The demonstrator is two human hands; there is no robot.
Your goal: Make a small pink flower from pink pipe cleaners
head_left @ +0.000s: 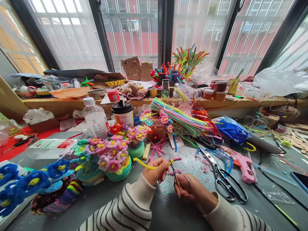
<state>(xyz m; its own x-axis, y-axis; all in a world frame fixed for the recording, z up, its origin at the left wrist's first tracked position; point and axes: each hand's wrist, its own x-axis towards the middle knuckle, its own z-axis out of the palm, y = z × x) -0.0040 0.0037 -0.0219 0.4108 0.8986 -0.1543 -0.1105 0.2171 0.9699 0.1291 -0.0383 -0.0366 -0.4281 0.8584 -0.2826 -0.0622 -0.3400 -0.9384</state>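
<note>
Near the middle of the grey table, my left hand point(157, 171) pinches a yellow pipe cleaner point(143, 164), whose long end sticks out to the left. My right hand point(189, 189) is closed on small metal scissors point(173, 169). The blades point up and left, close to the fingertips of my left hand, at the short end of the pipe cleaner. Pink fuzzy pieces point(177, 158) and glitter lie on the table just behind both hands. Pink pipe-cleaner flowers point(113, 152) in a green pot stand to the left.
Large black-handled scissors point(225, 183) and a pink glue gun point(244, 165) lie at the right. A bundle of pastel pipe cleaners point(178, 114), a plastic bottle point(95, 118) and a lidded cup point(122, 114) stand behind. Blue flowers point(33, 181) are at the left.
</note>
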